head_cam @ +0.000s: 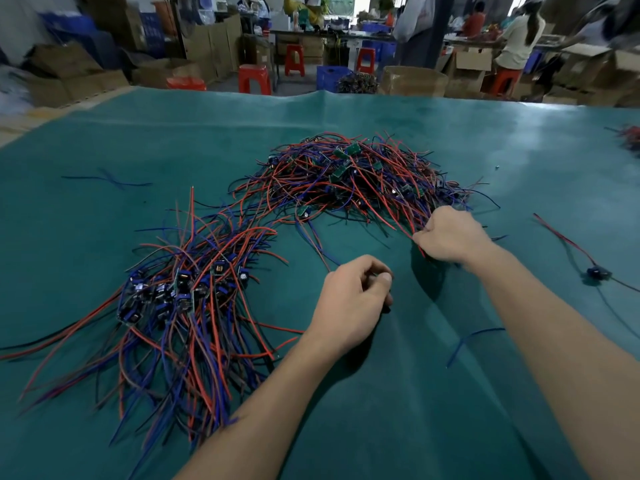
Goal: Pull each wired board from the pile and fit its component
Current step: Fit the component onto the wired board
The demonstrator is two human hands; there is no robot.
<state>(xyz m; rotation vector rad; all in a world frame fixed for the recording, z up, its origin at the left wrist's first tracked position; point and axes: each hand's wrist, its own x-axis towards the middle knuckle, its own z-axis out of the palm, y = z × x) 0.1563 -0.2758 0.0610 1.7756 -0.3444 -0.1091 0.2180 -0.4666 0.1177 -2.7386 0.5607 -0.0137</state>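
Two wire piles, one stray board, right hand pinching wires

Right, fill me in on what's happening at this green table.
A person is working through wired circuit boards on a green cloth-covered table. The right hand pinches red and blue wires at the near edge of the far pile, apparently drawing a board out. The left hand is curled near the middle of the table; what it holds, if anything, is too small to tell. A second pile lies to the left, and a single wired board sits apart on the right.
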